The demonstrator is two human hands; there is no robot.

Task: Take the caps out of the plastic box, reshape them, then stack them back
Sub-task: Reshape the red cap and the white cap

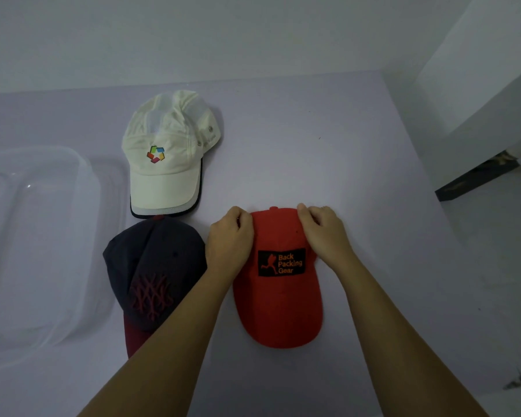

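A red cap [278, 299] with a black "Back Packing Gear" patch lies on the table, brim toward me. My left hand [229, 242] pinches the left side of its crown and my right hand [325, 233] pinches the right side near the top. To the left lies a dark navy cap [151, 266] with a maroon brim and red stitched logo. Behind it sits a cream cap [166, 152] with a multicoloured logo, stacked on other caps whose brims show beneath. The clear plastic box [82, 164] stands at the far left with nothing visible inside.
The pale table [313, 145] ends at a wall behind and drops off at its right edge. A white wall corner and a dark floor strip [475, 179] lie beyond the right edge.
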